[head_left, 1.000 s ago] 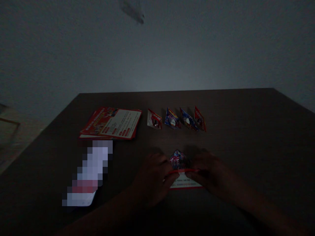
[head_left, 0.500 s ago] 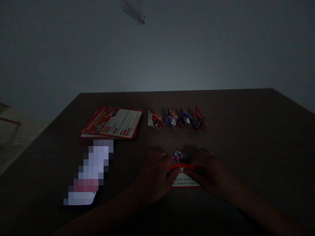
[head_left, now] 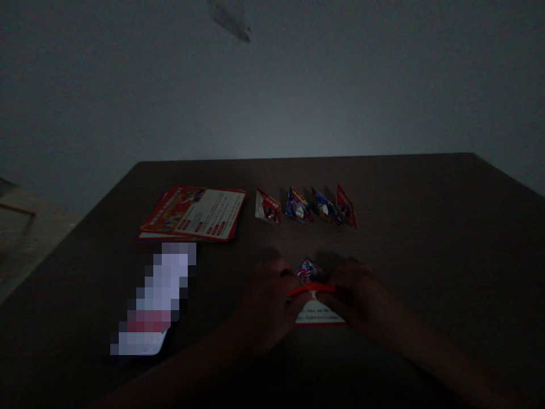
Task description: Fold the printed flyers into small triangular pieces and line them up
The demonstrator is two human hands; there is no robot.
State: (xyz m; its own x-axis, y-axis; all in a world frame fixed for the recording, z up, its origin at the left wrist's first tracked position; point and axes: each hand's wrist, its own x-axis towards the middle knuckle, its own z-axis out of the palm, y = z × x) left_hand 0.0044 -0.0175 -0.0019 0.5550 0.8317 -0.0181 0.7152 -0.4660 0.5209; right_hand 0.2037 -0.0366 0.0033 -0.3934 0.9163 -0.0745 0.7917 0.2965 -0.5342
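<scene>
A printed sheet of paper [head_left: 320, 313] with a red border lies on the dark table in front of me, its far edge folded up into a red strip. My left hand [head_left: 270, 301] pinches this folded edge from the left, thumb near the middle. On the other side my right hand [head_left: 361, 298] grips the same edge, its thumb close to the left one. Just beyond the fold sits a small folded paper piece [head_left: 308, 271] with a blue, white and red pattern, between the hands. Some fingertips are hidden behind the paper, and the light is dim.
Several folded paper pieces [head_left: 299, 205] stand in a row farther back. Left of them lies a stack of printed red-and-white sheets [head_left: 200, 213]. A phone [head_left: 153, 307] with a blurred screen is nearer on the left. The table [head_left: 426, 227] meets a pale wall [head_left: 272, 102].
Almost nothing differs. Both hands keep hold of the folded edge, with only a very slight shift of the hands and paper to the left.
</scene>
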